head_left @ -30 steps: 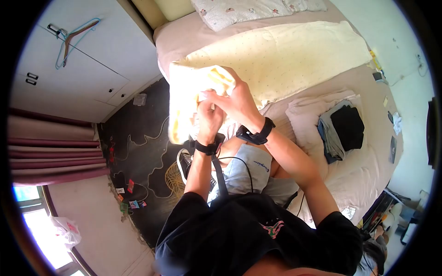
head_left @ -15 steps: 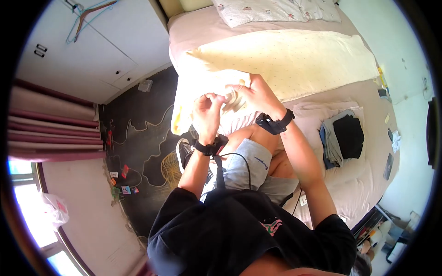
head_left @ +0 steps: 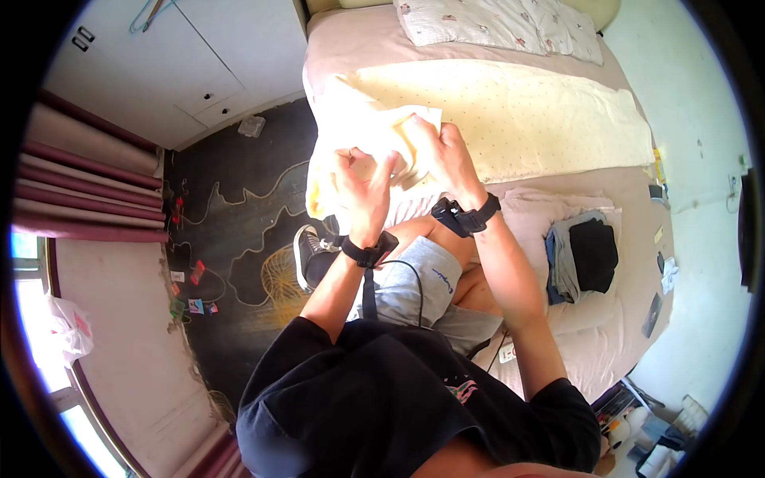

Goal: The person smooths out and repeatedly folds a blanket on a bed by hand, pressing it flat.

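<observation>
A pale yellow cloth (head_left: 408,143), partly washed out by bright light, hangs in folds in front of me over the bed's near left corner. My right hand (head_left: 454,163) pinches its upper right part between thumb and fingers. Against the cloth's lower left part is my left hand (head_left: 365,195), its thumb raised apart from its bent fingers, with no cloth visibly gripped. Behind the cloth lies a spotted yellow blanket (head_left: 542,119) on the bed; where one ends and the other begins is hard to tell.
Folded dark and grey clothes (head_left: 590,255) lie on the bed (head_left: 606,338) at the right. A patterned pillow (head_left: 494,28) is at the far end. White cabinets (head_left: 151,80) stand at the left above a dark floor (head_left: 215,167) with a cord and small packets.
The view has shifted, so the cabinets sit farther up and left. My hands, close together a second ago, have moved apart. My left thumb and fingers have spread, and the cloth between the hands has opened out.
</observation>
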The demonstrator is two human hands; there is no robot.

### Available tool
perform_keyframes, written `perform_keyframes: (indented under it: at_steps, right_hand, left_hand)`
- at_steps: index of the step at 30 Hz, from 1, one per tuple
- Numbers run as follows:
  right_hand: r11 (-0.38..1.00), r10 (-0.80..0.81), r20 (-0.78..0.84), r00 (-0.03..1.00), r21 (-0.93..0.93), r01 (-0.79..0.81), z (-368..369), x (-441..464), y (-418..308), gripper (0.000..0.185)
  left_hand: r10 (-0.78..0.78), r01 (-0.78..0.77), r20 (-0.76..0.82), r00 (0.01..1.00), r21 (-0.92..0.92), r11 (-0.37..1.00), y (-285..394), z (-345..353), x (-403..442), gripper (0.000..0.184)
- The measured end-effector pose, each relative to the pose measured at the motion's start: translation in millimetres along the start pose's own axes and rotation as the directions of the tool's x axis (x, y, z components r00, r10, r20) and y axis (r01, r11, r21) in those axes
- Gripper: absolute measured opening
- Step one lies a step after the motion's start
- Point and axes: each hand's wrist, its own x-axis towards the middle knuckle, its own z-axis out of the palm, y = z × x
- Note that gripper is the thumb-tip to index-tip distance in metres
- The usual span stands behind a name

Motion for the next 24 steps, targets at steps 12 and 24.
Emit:
perform_keyframes:
  at_steps: [12,24]
  right_hand:
    - [0.983,-0.13,-0.035,0.991,-0.135,0.124,9.7,-12.7,-21.5,0.028]
    - [0.912,-0.238,0.202,0.95,-0.288,0.29,-0.5,-23.1,-40.9,0.03]
  left_hand:
    - [0.029,-0.046,0.043,0.999,0.457,0.888,38.7,-4.8,10.6,0.017]
    - [0.247,-0.406,0.354,0.902,0.502,0.764,62.2,-6.9,3.6,0.007]
